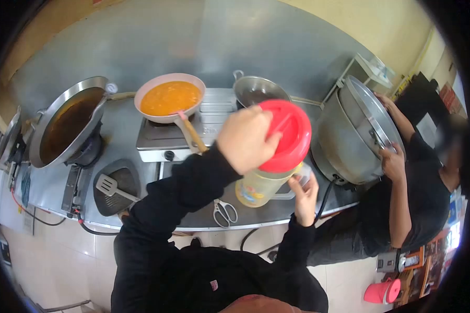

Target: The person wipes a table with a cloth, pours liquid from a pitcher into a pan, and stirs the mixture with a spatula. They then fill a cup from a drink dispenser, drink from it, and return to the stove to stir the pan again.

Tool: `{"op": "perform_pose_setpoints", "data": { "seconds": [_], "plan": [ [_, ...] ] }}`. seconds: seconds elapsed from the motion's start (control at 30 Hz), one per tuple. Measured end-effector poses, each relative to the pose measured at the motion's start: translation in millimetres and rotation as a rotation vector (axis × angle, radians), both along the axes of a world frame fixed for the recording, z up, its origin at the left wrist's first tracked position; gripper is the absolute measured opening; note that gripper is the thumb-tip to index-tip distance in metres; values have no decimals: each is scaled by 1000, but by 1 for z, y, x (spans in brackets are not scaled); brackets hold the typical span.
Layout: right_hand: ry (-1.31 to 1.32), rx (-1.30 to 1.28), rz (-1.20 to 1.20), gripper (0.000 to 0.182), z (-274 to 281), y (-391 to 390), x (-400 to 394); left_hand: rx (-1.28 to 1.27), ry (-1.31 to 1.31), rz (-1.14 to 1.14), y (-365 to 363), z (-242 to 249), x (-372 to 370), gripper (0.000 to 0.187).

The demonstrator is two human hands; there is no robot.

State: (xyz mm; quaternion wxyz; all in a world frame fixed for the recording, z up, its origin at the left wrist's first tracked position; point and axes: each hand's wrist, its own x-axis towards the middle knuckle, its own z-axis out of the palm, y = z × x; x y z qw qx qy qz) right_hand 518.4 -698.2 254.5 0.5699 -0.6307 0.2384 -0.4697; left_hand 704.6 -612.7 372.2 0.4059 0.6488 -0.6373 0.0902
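Note:
A pale plastic pitcher (257, 189) with a flower print stands at the counter's front edge, right of centre. Over its top is a red lid (296, 128). My left hand (248, 138) is closed on the lid, thumb against its raised ridge. Whether the lid is seated or lifted cannot be told from here. At the pitcher's handle side, my right hand (305, 198) has its fingers curled around the handle, partly hidden. Kitchen scissors (225, 213) lie left of the pitcher.
A pink pan (197, 83) of orange soup sits on a gas stove (154, 141). Leftward are a large wok (96, 83) and a black grill pan (124, 177) with a spatula (108, 185). Behind is a steel pot (269, 86). At right, another person (418, 182) grips a big pot's lid (368, 112).

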Motion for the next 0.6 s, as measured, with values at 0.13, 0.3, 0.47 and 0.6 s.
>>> {"op": "perform_pose_setpoints", "data": {
  "seconds": [0.13, 0.3, 0.47, 0.6],
  "plan": [
    [33, 64, -61, 26, -25, 12, -25, 196, -78, 58, -33, -48, -47, 20],
    [68, 46, -80, 24, -56, 9, -40, 343, -104, 35, -41, -77, -67, 18],
    [114, 59, -49, 23, -73, -4, -36, 585, -55, 74, -60, -113, -57, 21],
    [57, -4, -117, 24, -121, -27, -14, -86, 10, 171, -35, -141, -65, 28]
  ]
}}
